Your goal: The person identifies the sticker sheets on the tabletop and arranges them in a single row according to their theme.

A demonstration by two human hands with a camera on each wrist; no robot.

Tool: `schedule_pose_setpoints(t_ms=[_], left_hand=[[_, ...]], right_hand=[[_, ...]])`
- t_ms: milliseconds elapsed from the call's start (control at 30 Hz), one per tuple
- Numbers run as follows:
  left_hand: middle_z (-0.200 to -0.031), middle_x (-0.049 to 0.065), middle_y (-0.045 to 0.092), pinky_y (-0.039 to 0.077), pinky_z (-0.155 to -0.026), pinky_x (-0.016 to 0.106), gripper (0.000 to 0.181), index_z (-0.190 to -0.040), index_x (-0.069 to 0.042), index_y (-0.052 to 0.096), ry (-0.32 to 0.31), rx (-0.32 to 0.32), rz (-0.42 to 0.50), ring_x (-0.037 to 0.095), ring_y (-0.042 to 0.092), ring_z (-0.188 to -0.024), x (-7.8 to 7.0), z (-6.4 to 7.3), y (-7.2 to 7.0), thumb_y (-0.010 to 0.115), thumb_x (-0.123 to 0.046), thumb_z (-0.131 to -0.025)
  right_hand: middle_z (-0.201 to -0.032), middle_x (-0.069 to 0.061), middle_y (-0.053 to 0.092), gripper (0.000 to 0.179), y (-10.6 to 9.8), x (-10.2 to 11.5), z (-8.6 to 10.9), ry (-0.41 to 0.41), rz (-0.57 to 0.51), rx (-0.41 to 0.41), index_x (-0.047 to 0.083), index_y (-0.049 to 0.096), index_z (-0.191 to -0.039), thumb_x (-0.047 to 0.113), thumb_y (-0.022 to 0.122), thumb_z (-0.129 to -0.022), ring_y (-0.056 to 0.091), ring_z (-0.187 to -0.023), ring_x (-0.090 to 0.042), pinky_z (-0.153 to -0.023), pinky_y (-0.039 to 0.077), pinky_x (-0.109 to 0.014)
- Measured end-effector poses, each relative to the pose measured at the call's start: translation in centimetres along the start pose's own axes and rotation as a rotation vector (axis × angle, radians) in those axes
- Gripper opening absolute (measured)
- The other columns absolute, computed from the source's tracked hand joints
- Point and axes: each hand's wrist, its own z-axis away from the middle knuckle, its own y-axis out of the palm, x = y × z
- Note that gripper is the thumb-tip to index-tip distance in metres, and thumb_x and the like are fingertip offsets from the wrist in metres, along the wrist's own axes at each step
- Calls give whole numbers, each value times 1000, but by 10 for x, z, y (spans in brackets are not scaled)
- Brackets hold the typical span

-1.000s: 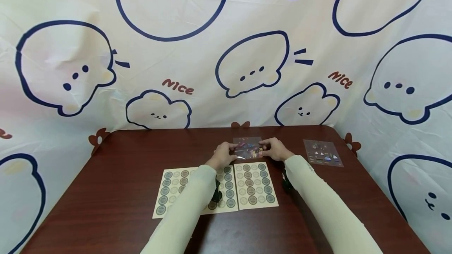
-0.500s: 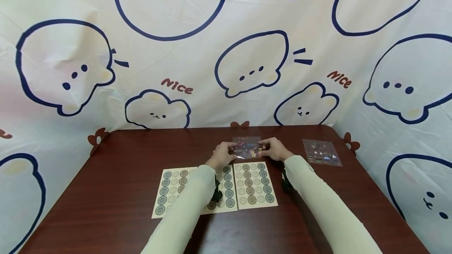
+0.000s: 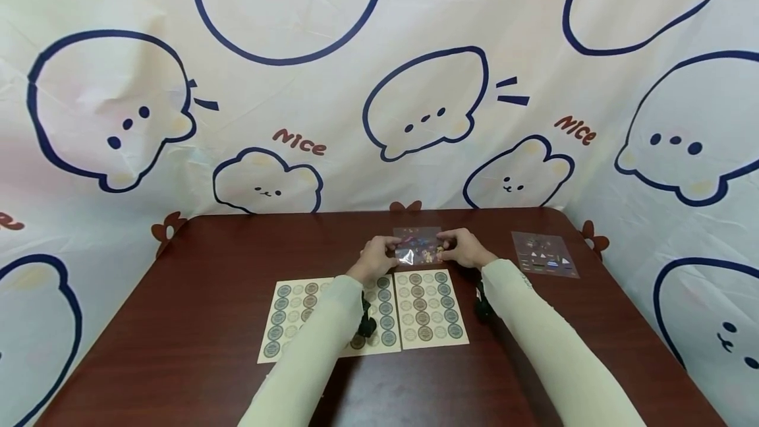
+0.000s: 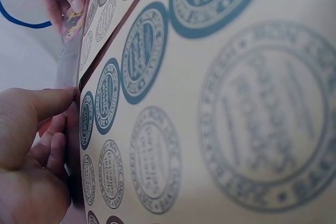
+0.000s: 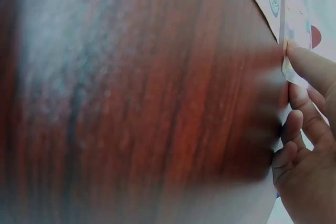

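In the head view a clear sticker sheet (image 3: 418, 242) with small colourful figures lies between my two hands near the table's far side. My left hand (image 3: 373, 259) holds its left edge, with the thumb nearer me and the fingers farther off. At the opposite edge my right hand (image 3: 466, 248) pinches the sheet. The right wrist view shows the right thumb (image 5: 312, 66) and index finger on the transparent corner (image 5: 294, 75). Cream sheets of round labels (image 3: 431, 310) lie just in front of the clear sheet, partly hidden under my left forearm.
A second clear sheet (image 3: 544, 254) with small shapes lies on the brown table (image 3: 178, 321) to the right. Behind the table hangs a pale cloth (image 3: 344, 104) with cartoon outlines. Dark wrist-worn devices (image 3: 366, 325) sit beneath both sleeves.
Both hands keep their hold at the sheet's sides. A bright white glare now shows on the sheet's lower left part. The head view has shifted very slightly.
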Motion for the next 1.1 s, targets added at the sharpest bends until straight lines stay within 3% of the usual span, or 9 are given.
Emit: schedule_pose_setpoints(t_ms=[333,433,567,800,1100], left_hand=[[-126,15,63,27,-115,62,47,-138,-6,61,-4,5,31,31,58,-114,-1,1,1,70,-2,-92],[-124,14,63,39,-109,54,45,-137,-7,62,-9,-12,57,30,58,-113,-1,2,2,68,-2,-93],[-121,14,63,51,-90,43,42,-135,-7,64,-5,-41,76,27,59,-108,1,3,1,67,-1,-94],[-120,15,63,52,-90,42,40,-136,-4,62,33,-42,80,27,59,-106,-3,2,-1,66,-4,-96],[-108,12,66,51,-82,35,32,-128,-5,67,31,-137,64,21,58,-94,-17,2,-4,66,-3,-96]], right_hand=[[-86,-4,60,53,-3,1,1,0,24,12,-3,56,-141,5,73,-91,54,-84,-17,-83,43,-32],[-87,-4,60,54,-3,3,1,-7,29,15,-3,55,-141,6,74,-91,54,-84,-17,-83,43,-31],[-87,-5,58,55,-3,6,2,-24,20,28,-4,54,-142,5,73,-91,54,-83,-18,-81,44,-31],[-87,-5,59,55,-8,7,2,-14,-5,15,-1,54,-143,6,72,-92,53,-79,-17,-73,45,-29],[-93,-6,59,55,-16,15,6,-23,-12,-5,2,54,-144,9,71,-93,51,-71,-17,-61,45,-29]])
